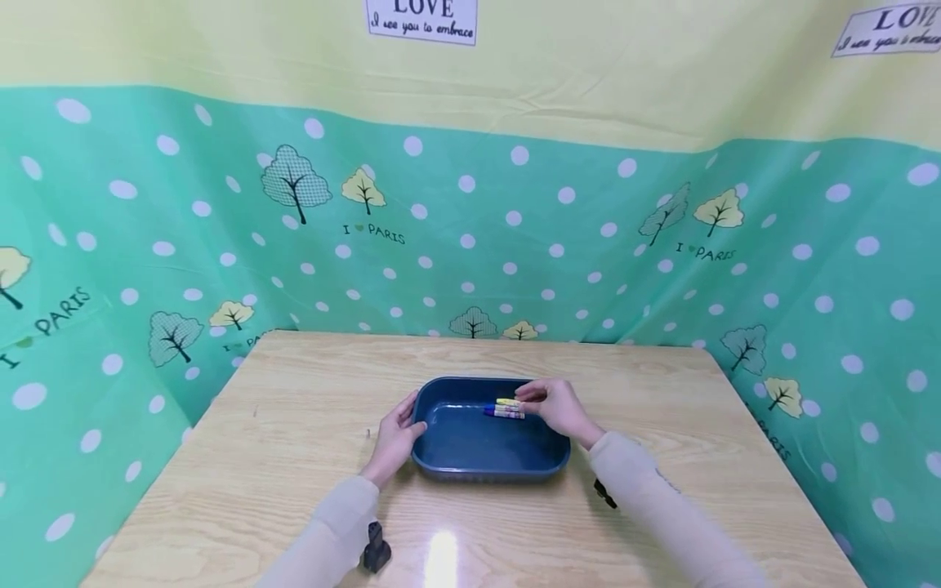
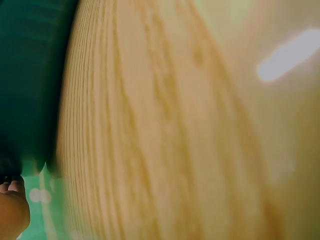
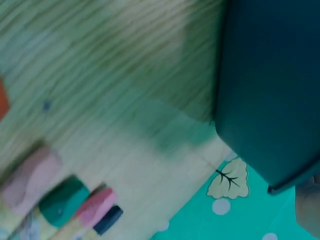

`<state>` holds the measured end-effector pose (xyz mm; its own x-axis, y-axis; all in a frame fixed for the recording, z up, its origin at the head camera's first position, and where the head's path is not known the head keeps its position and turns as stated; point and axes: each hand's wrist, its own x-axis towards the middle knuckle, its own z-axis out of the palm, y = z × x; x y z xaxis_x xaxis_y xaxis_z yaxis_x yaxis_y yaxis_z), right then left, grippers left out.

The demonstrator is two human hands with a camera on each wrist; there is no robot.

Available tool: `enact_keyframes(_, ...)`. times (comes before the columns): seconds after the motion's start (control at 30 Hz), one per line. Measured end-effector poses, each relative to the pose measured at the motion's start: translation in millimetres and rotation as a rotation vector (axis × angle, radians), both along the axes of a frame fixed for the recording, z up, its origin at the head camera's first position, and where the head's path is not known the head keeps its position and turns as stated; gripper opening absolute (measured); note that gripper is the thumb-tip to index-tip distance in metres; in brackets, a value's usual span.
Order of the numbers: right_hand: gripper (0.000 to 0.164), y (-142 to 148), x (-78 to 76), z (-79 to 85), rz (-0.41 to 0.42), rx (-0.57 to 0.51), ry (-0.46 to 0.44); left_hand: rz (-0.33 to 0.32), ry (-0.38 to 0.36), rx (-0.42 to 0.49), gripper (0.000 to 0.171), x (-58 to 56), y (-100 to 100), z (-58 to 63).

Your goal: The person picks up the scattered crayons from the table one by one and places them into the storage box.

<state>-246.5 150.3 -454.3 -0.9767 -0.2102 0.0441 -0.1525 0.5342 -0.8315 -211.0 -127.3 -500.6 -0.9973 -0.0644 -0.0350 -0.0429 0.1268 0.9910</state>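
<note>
A dark blue rectangular tray [image 1: 470, 445] with rounded corners sits on the table. My left hand [image 1: 395, 441] grips its left side, thumb over the rim and fingers outside. Over the tray's back right part, my right hand [image 1: 556, 406] pinches what looks like a yellow crayon [image 1: 506, 401]. Blue-ended crayons [image 1: 503, 413] lie beside it inside the tray, close to the fingertips. The left wrist view shows the tray's outer wall [image 2: 30, 75] and part of the left hand [image 2: 12, 210]. In the right wrist view the right hand [image 3: 307, 207] is mostly cut off.
Several crayons, including a green one [image 3: 65, 200] and a pink one [image 3: 97, 206], appear at the lower left of the right wrist view. Wrist cameras [image 1: 377, 549] hang under both sleeves. A polka-dot curtain [image 1: 470, 245] surrounds the wooden table [image 1: 323, 392].
</note>
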Motion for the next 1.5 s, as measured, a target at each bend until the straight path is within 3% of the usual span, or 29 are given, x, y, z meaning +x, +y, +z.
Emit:
enact_keyframes(0.2,0.020,-4.8,-0.4,-6.3,0.016,0.005,0.027,0.000,-0.011,-0.010,0.059,-1.1,1.1,-3.6)
enact_keyframes(0.47,0.016,-14.0,-1.6,-8.6,0.038,-0.007,-0.002,0.002,0.005,-0.001,0.059,-1.9,0.0,-3.9)
enact_keyframes(0.87,0.014,-29.0,-9.0,-24.0,0.009,0.077,-0.020,0.001,-0.009,0.002,0.059,-1.9,-0.5,-2.0)
enact_keyframes(1.1,0.013,-31.3,-9.2,-27.3,0.053,0.140,-0.013,0.009,-0.016,0.016,0.060,0.2,-0.9,-0.8)
enact_keyframes(1.5,0.016,-32.7,-10.0,-26.3,0.083,0.211,0.064,0.010,-0.020,0.032,0.059,-2.9,-0.8,-1.2)
